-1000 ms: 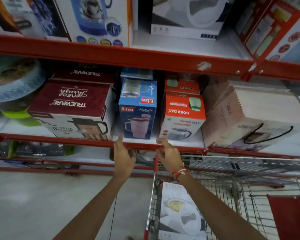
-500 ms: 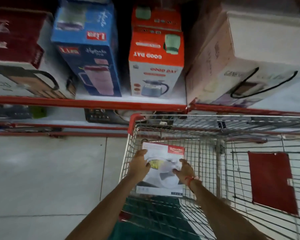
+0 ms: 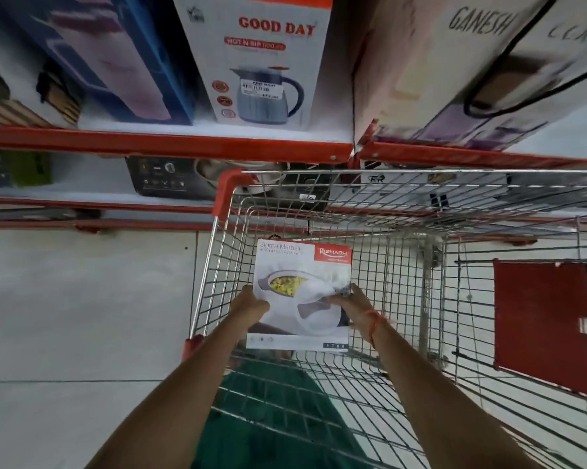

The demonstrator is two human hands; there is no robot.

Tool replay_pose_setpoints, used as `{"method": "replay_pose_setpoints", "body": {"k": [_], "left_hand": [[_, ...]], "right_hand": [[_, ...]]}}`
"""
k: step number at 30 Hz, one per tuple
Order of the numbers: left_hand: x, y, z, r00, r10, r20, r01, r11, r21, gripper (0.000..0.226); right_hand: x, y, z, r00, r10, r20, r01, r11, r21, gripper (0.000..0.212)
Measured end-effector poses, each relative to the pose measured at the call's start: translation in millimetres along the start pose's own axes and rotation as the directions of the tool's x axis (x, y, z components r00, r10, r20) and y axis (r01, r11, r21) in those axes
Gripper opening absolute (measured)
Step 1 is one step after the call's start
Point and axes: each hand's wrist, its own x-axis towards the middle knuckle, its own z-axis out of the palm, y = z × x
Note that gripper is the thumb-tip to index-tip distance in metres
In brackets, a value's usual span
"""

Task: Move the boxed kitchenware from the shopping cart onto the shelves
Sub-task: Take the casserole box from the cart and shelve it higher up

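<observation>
Head camera, looking down: two bare forearms reach into a wire shopping cart point(image 3: 404, 231), where the left hand point(image 3: 251, 304) and right hand point(image 3: 351, 304) grip opposite side edges of a white casserole box point(image 3: 300, 265) marked Rishabh, fingers closed on it, the right wrist wearing an orange thread. Beyond the cart's far rim runs a red-edged shelf point(image 3: 170, 142) carrying a white and orange Good Day kettle box point(image 3: 261, 62), a blue box point(image 3: 140, 55) just left of it and a large pale Ganesh box point(image 3: 454, 62) to its right.
</observation>
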Motion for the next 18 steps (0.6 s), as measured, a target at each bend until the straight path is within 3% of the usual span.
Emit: {"method": "replay_pose_setpoints", "body": {"k": [2, 3, 11, 14, 18], "left_hand": [[-16, 4, -8, 0.999, 0.051, -0.013, -0.051, 0.999, 0.001, 0.044], [-28, 6, -14, 0.996, 0.089, -0.012, -0.089, 0.996, -0.007, 0.043], [-152, 21, -97, 0.938, 0.346, -0.024, -0.343, 0.918, -0.197, 0.044], [-176, 23, -117, 0.917, 0.389, -0.087, -0.397, 0.874, -0.279, 0.028], [-196, 21, -135, 0.895, 0.422, -0.143, -0.446, 0.84, -0.31, 0.027]], "right_hand": [[-24, -9, -8, 0.997, -0.054, -0.051, 0.051, 0.997, -0.051, 0.07], [-38, -13, -14, 0.994, -0.088, -0.063, 0.085, 0.995, -0.053, 0.072], [-179, -56, -53, 0.941, -0.339, 0.02, 0.337, 0.94, 0.054, 0.049], [-206, -67, -49, 0.912, -0.409, 0.003, 0.409, 0.911, 0.049, 0.054], [-229, -80, -32, 0.896, -0.443, -0.011, 0.444, 0.896, 0.013, 0.061]]}}
